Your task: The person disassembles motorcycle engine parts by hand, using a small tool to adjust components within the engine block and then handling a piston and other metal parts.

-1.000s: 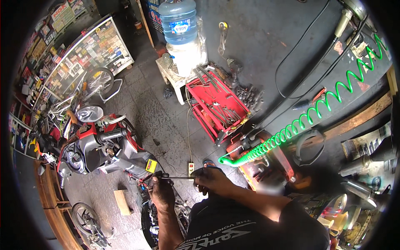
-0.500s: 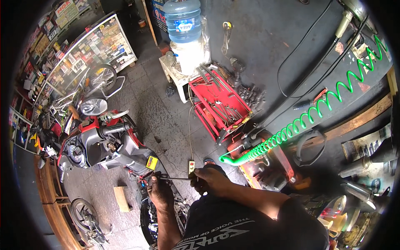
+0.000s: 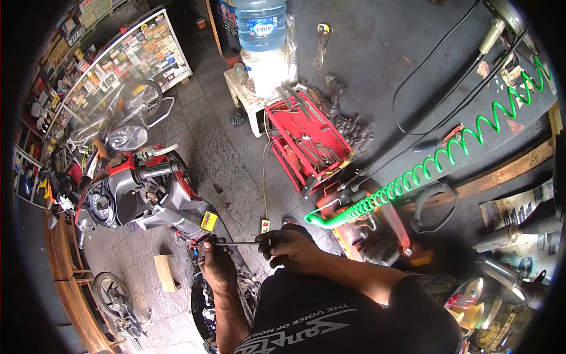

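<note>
In front of my body, a thin metal rod runs level between both hands; its exact kind is too small to make out. My left hand is closed with thumb and fingers pinching the rod's left end, where a dark part shows. My right hand, its fingers curled and darkly stained, grips the other end. Just beyond my left hand, a small yellow box rests on the grey body of a red and black scooter. Below the hands, the scooter's rear part is partly hidden by my left forearm.
Ahead stands a red tool tray full of wrenches. A green coiled air hose stretches across the right side. A white power strip lies on the floor beyond my hands. At left are a wooden block and a wheel.
Both hands have shifted slightly left and up in the picture with the rod still between them. The whole view has moved a little, and more of the rod shows.
</note>
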`<action>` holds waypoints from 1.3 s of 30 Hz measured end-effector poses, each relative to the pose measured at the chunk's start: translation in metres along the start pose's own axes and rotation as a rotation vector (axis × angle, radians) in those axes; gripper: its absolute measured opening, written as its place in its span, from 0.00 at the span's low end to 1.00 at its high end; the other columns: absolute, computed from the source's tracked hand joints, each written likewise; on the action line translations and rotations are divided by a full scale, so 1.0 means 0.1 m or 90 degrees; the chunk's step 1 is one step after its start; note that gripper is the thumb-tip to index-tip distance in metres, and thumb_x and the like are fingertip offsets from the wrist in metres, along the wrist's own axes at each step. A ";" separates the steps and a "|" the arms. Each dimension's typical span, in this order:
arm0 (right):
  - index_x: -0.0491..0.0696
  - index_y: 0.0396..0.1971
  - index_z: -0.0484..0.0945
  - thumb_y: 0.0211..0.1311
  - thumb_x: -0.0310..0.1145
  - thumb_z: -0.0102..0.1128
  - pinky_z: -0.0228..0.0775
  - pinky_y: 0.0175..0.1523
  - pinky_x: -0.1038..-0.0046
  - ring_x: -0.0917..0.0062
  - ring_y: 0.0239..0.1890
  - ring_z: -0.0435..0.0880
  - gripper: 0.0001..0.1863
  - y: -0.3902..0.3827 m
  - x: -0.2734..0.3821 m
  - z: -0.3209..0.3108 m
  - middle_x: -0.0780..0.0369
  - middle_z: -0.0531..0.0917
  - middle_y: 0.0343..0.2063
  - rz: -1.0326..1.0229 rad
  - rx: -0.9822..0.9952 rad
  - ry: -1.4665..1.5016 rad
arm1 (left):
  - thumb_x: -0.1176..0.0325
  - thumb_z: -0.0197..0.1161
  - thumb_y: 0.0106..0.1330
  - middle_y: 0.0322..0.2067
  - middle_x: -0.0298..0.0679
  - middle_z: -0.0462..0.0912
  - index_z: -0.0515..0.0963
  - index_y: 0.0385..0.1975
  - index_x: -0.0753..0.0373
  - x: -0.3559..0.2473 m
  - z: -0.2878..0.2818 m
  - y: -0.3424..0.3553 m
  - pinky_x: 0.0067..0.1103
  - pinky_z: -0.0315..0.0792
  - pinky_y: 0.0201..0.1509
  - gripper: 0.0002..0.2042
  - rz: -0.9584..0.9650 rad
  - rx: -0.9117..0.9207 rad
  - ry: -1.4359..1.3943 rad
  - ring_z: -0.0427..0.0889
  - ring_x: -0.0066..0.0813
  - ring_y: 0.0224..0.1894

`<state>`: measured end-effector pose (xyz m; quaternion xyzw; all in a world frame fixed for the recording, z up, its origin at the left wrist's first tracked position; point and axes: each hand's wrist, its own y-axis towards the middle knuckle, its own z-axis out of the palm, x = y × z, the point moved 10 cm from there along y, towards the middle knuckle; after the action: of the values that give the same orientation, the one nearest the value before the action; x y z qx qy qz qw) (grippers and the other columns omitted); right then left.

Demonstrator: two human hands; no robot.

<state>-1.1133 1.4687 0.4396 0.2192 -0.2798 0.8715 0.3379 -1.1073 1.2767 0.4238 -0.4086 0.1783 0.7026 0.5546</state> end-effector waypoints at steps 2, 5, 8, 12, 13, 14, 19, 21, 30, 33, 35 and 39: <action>0.43 0.52 0.75 0.65 0.34 0.56 0.74 0.41 0.73 0.79 0.37 0.78 0.18 -0.01 -0.03 -0.03 0.64 0.79 0.38 0.034 0.001 0.038 | 0.57 0.60 0.68 0.42 0.34 0.81 0.76 0.47 0.63 0.02 -0.02 0.00 0.21 0.68 0.47 0.17 -0.001 -0.001 0.003 0.77 0.23 0.42; 0.43 0.54 0.74 0.63 0.33 0.58 0.74 0.42 0.73 0.79 0.39 0.77 0.20 0.00 -0.09 -0.12 0.63 0.79 0.39 0.070 -0.003 0.064 | 0.57 0.61 0.68 0.40 0.33 0.81 0.76 0.47 0.63 0.04 0.00 -0.01 0.19 0.68 0.42 0.17 -0.004 -0.005 0.028 0.77 0.22 0.39; 0.43 0.53 0.74 0.63 0.35 0.57 0.74 0.42 0.73 0.78 0.38 0.77 0.20 -0.04 -0.01 -0.10 0.63 0.79 0.39 0.030 -0.002 -0.007 | 0.56 0.62 0.68 0.37 0.32 0.81 0.77 0.47 0.63 0.03 0.04 -0.03 0.18 0.67 0.39 0.17 0.004 -0.026 0.046 0.76 0.21 0.36; 0.43 0.51 0.75 0.67 0.40 0.55 0.74 0.41 0.72 0.78 0.35 0.77 0.19 -0.05 0.00 -0.13 0.63 0.80 0.36 0.041 -0.024 0.024 | 0.57 0.62 0.67 0.31 0.33 0.80 0.78 0.44 0.65 0.01 0.10 -0.03 0.20 0.67 0.34 0.17 0.034 -0.063 0.055 0.74 0.21 0.30; 0.43 0.50 0.75 0.67 0.40 0.55 0.74 0.41 0.72 0.78 0.35 0.77 0.19 -0.04 -0.02 -0.16 0.63 0.80 0.36 0.055 -0.027 0.040 | 0.57 0.62 0.67 0.29 0.34 0.79 0.79 0.42 0.67 0.03 0.09 -0.03 0.21 0.67 0.33 0.17 0.035 -0.076 0.056 0.74 0.22 0.28; 0.43 0.50 0.75 0.68 0.41 0.55 0.73 0.41 0.72 0.79 0.36 0.77 0.19 -0.02 -0.04 -0.21 0.63 0.80 0.36 0.068 -0.030 0.056 | 0.56 0.62 0.67 0.29 0.34 0.79 0.79 0.42 0.67 0.04 0.10 -0.02 0.21 0.67 0.33 0.17 0.033 -0.084 0.057 0.73 0.22 0.28; 0.42 0.47 0.76 0.68 0.44 0.55 0.73 0.38 0.74 0.79 0.33 0.77 0.19 0.03 -0.01 -0.34 0.62 0.80 0.34 0.072 -0.069 -0.019 | 0.56 0.61 0.68 0.35 0.29 0.80 0.77 0.47 0.60 0.16 0.08 0.05 0.18 0.64 0.36 0.16 -0.009 -0.058 0.065 0.73 0.19 0.32; 0.42 0.44 0.77 0.68 0.46 0.56 0.71 0.33 0.77 0.79 0.29 0.78 0.20 0.08 0.03 -0.50 0.62 0.80 0.31 0.053 -0.093 -0.094 | 0.55 0.61 0.68 0.30 0.32 0.79 0.79 0.42 0.64 0.20 0.04 0.10 0.19 0.65 0.33 0.17 -0.008 -0.106 0.065 0.73 0.20 0.29; 0.44 0.29 0.80 0.58 0.38 0.60 0.70 0.26 0.69 0.73 0.23 0.79 0.11 0.21 1.34 -2.90 0.59 0.80 0.22 -0.219 -0.589 -0.620 | 0.49 0.60 0.67 0.33 0.36 0.79 0.77 0.47 0.65 0.58 0.13 0.49 0.23 0.68 0.38 0.23 -0.069 -0.219 0.140 0.75 0.25 0.34; 0.43 0.30 0.82 0.58 0.40 0.62 0.76 0.34 0.59 0.57 0.27 0.86 0.14 0.13 1.99 -3.80 0.51 0.84 0.24 -0.257 -0.923 -0.690 | 0.46 0.57 0.68 0.38 0.39 0.79 0.75 0.50 0.64 0.81 0.12 0.66 0.26 0.70 0.45 0.25 -0.116 -0.265 0.195 0.76 0.30 0.40; 0.45 0.33 0.82 0.58 0.40 0.61 0.77 0.39 0.55 0.52 0.35 0.85 0.13 0.36 2.29 -4.18 0.47 0.84 0.27 -0.212 -0.966 -0.731 | 0.46 0.56 0.69 0.39 0.40 0.79 0.75 0.51 0.65 0.88 0.16 0.79 0.29 0.70 0.47 0.26 -0.146 -0.287 0.226 0.76 0.31 0.41; 0.44 0.35 0.81 0.59 0.45 0.55 0.78 0.45 0.54 0.51 0.38 0.85 0.18 0.53 2.70 -5.06 0.46 0.84 0.33 -0.036 -1.158 -0.775 | 0.47 0.52 0.71 0.40 0.41 0.79 0.75 0.51 0.65 1.07 0.34 1.06 0.31 0.70 0.47 0.25 -0.203 -0.267 0.345 0.76 0.31 0.42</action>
<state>-1.4314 1.8842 0.1978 0.2881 -0.9337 0.0767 0.1982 -1.2239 1.3341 0.3400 -0.7068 0.1051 0.4949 0.4945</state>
